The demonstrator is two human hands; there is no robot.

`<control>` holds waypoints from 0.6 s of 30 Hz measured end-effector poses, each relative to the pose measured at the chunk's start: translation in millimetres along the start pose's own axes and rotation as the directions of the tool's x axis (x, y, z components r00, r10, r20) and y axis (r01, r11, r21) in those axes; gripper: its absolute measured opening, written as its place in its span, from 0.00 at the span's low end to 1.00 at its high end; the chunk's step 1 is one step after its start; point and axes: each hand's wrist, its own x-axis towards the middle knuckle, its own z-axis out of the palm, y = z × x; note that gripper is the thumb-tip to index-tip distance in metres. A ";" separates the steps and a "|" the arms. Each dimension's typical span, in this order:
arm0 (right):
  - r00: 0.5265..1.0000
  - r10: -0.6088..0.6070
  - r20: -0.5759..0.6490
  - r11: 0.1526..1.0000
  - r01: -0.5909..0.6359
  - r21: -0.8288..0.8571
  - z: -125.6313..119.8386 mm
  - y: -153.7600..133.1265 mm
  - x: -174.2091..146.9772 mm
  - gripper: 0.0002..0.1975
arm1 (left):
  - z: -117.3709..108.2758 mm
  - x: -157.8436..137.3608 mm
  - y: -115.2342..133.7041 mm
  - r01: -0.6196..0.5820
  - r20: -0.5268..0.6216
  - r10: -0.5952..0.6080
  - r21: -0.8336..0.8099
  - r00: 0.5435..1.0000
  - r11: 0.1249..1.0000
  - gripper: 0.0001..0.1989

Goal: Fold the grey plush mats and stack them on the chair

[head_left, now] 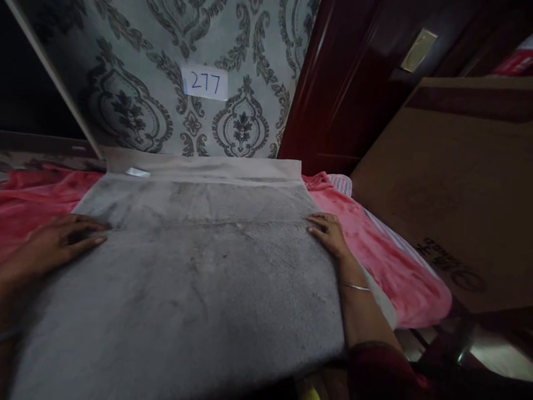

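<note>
A large grey plush cloth (208, 294) lies spread out in front of me, with a paler flat band (208, 168) along its far edge. A faint crease crosses it from one hand to the other. My left hand (58, 241) rests at its left side, fingers stretched inward and thumb a little apart from them. At the right side, my right hand (331, 233) touches the cloth with bent fingers, the thumb apart from the index finger. No cloth shows pinched between the fingertips of either hand. A small whitish piece (137, 173) lies on the pale band.
Pink fabric (366, 244) lies under the cloth and sticks out on both sides, with striped fabric (341, 183) beside it. A large cardboard box (458, 183) leans at the right, near a dark red door (345, 83). Patterned wallpaper (241, 128) behind carries a paper marked 277 (205, 83).
</note>
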 end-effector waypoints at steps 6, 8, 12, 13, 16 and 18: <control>1.000 -0.011 0.029 0.998 0.013 -0.069 9.0 1.1 2.3 0.11 | -0.5 -1.1 2.3 0.016 0.000 -0.016 -0.005 1.000 1.000 0.25; 1.000 -0.011 0.014 0.997 0.013 -0.079 10.8 -0.3 3.4 0.11 | -4.1 -3.7 7.1 0.010 -0.026 -0.011 -0.018 1.000 1.000 0.26; 0.997 0.011 -0.071 0.996 -0.017 -0.087 13.6 -1.1 3.1 0.13 | -9.5 -7.1 13.0 -0.002 -0.096 0.001 -0.017 0.995 1.000 0.21; 0.997 0.014 -0.080 0.997 -0.021 -0.079 14.5 -0.2 2.4 0.13 | -9.5 -7.2 12.4 0.003 -0.090 -0.005 -0.019 0.996 1.000 0.21; 0.998 0.021 -0.063 0.999 -0.024 -0.047 17.4 5.6 -0.7 0.15 | -7.4 -6.0 4.2 0.065 -0.017 -0.066 -0.048 0.998 0.997 0.21; 0.999 0.020 -0.039 0.999 -0.021 -0.031 18.7 11.8 -3.4 0.15 | -5.9 -5.1 -5.4 0.106 0.027 -0.105 -0.040 0.994 0.994 0.23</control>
